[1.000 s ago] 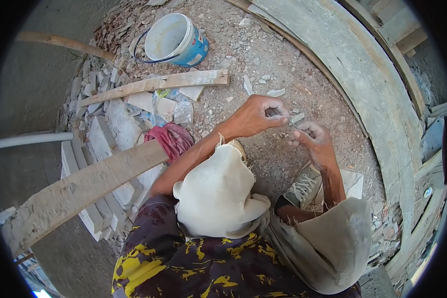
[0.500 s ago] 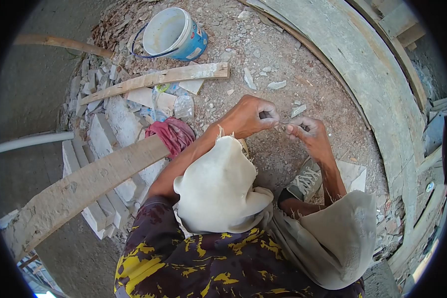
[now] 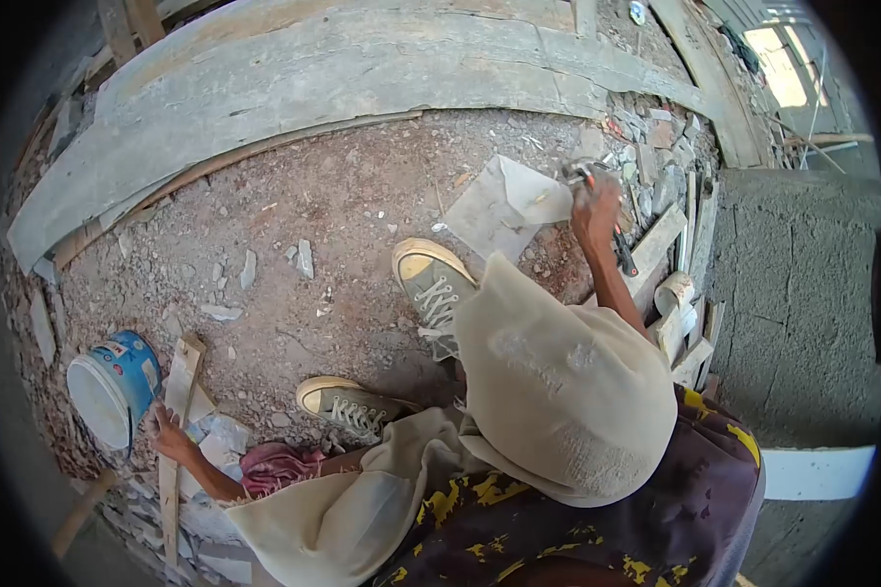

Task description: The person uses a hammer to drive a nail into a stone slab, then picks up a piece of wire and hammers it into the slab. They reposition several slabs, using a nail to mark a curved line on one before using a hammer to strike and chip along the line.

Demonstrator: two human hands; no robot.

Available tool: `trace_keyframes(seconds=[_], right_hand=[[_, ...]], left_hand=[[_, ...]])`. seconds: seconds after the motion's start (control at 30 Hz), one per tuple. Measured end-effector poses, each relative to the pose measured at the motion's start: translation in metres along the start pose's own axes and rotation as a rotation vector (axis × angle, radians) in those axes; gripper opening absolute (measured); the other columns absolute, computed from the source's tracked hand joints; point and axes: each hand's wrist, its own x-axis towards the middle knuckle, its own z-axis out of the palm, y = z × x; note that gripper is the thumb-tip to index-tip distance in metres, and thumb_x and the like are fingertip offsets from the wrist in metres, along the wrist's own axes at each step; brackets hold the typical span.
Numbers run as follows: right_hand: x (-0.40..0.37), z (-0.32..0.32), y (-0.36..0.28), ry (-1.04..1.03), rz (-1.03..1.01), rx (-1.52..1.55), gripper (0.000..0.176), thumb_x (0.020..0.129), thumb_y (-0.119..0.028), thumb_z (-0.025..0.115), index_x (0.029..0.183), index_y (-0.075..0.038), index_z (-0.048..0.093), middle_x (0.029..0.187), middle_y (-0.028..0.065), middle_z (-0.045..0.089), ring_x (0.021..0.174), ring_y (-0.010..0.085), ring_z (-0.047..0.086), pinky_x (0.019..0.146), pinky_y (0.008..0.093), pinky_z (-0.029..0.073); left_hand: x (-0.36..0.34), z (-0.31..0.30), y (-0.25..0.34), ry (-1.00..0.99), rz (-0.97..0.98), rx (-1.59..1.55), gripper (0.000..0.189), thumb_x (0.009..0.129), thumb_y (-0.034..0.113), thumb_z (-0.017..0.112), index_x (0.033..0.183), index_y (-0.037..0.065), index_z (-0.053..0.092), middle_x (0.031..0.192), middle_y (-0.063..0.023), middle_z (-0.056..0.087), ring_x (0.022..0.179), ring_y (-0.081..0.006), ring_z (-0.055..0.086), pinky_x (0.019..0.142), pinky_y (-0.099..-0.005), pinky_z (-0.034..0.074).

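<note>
My right hand (image 3: 597, 203) is closed round a hammer (image 3: 625, 252) with a black and red handle, its far end partly blurred. It is beside a pale broken tile (image 3: 494, 210) on the ground. Far to the left, my left hand (image 3: 171, 437) has its fingers curled together over a wooden plank (image 3: 183, 377), close to the blue and white bucket (image 3: 117, 377). Whatever lies between those fingers is too small to make out.
A long grey board (image 3: 343, 78) crosses the far side. Rubble and offcuts lie by a rough concrete surface (image 3: 798, 293) at right. My shoes (image 3: 431, 284) stand on gritty ground. A pink cloth (image 3: 279, 468) lies at lower left.
The view has swung to the right. My hands, earlier close together with a thin strand between them, are now wide apart. My right hand now holds the hammer.
</note>
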Motion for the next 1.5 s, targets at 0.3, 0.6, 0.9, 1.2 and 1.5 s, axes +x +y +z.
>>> trace_keyframes(seconds=[0.3,0.6,0.9,1.2,1.5], right_hand=[[-0.021,0.13,0.013,-0.276,-0.381,0.277,0.05,0.088,-0.027,0.06,0.128,0.001,0.051,0.094,0.0165,0.059,0.084,0.028,0.058,0.073,0.0374,0.046],[0.091,-0.06,-0.038,-0.052,-0.189,0.32,0.049,0.092,-0.033,0.06,0.128,-0.001,0.049,0.08,0.0076,0.051,0.068,0.0146,0.05,0.054,0.0264,0.038],[0.135,-0.148,-0.272,-0.663,-0.412,0.53,0.036,0.098,-0.03,0.056,0.124,-0.007,0.046,0.062,-0.007,0.037,0.047,0.0006,0.028,0.041,0.0203,0.021],[-0.073,-0.001,-0.481,-1.046,-1.095,0.624,0.032,0.091,-0.019,0.063,0.116,-0.003,0.055,0.073,0.0123,0.059,0.062,0.0206,0.057,0.059,0.0355,0.046],[-0.165,0.032,-0.494,-0.962,-1.145,0.721,0.033,0.091,-0.011,0.059,0.123,-0.004,0.052,0.097,0.025,0.064,0.087,0.0418,0.064,0.072,0.0454,0.05]], left_hand=[[0.005,0.018,-0.018,-0.021,0.068,0.114,0.017,0.083,0.018,0.068,0.089,0.003,0.071,0.074,-0.0048,0.067,0.068,-0.0121,0.059,0.066,-0.0287,0.047],[-0.008,-0.004,0.0,-0.18,0.052,0.148,0.013,0.084,0.015,0.07,0.087,0.003,0.071,0.079,-0.0007,0.067,0.071,-0.0092,0.056,0.07,-0.0253,0.045],[-0.007,0.006,-0.026,-0.165,0.001,0.08,0.012,0.08,0.014,0.073,0.088,0.004,0.072,0.081,-0.0041,0.069,0.074,-0.0118,0.059,0.071,-0.0279,0.047],[-0.004,0.001,-0.021,-0.16,-0.039,-0.008,0.012,0.08,0.013,0.075,0.085,0.004,0.07,0.083,-0.0023,0.065,0.073,-0.0112,0.056,0.069,-0.0274,0.046],[0.01,-0.003,-0.012,-0.273,-0.112,-0.087,0.015,0.079,0.015,0.076,0.081,0.003,0.067,0.074,-0.0058,0.066,0.064,-0.0128,0.061,0.061,-0.0295,0.05]])
